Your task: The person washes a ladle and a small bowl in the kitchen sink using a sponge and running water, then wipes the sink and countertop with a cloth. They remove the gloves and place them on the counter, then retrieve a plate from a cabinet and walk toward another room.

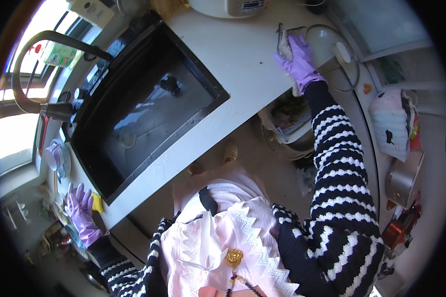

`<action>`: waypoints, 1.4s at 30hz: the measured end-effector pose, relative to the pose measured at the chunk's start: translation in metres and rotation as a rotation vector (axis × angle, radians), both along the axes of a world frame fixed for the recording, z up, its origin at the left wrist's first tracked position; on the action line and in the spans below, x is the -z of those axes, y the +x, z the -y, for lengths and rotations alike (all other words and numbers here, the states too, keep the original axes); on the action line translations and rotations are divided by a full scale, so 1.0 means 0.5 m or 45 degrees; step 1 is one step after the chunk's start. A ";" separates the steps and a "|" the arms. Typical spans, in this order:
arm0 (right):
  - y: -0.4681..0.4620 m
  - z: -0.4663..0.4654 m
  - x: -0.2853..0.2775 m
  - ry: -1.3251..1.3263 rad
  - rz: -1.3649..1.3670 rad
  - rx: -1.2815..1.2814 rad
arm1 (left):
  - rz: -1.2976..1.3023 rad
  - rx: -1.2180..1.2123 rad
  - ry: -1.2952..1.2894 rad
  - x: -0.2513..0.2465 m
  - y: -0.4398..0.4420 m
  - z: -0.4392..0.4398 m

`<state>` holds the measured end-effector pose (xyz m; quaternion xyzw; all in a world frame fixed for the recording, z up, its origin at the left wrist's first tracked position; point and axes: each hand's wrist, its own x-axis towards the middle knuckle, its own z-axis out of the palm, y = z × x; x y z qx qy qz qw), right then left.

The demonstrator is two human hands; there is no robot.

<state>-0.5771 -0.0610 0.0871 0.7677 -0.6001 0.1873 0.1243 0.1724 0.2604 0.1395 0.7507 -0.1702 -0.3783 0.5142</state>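
My right hand point(303, 63), in a lilac rubber glove, presses a fluffy grey-white cloth point(284, 43) against the far right end of the white countertop point(241, 44). Part of the cloth lies hidden under the palm, and its lower end hangs at the counter's front edge. At the lower left is my left hand point(81, 211), gloved alike, its fingers apart with nothing visible in them. Beside it on the counter sits a yellow sponge point(97, 202). Between my hands lies a black sink point(220, 98) holding water, with a dark clump point(170, 84) in it.
A dark gooseneck faucet point(19, 81) arches over the sink's left side. At the counter's back stands a white appliance point(217, 8). A cable with a white plug-like block point(342, 53) lies right of my right hand. Below the counter edge is a waste bin point(301, 138).
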 end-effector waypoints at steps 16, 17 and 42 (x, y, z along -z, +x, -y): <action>0.359 -0.212 0.172 0.448 0.958 -0.520 | -0.108 0.091 -0.089 0.043 -0.153 -0.028; 0.405 -0.233 0.182 0.592 1.076 -0.525 | -0.128 0.108 -0.098 0.044 -0.176 -0.028; 0.811 -0.496 0.127 1.048 1.152 -1.146 | 0.427 -0.047 -0.436 0.064 -0.470 -0.153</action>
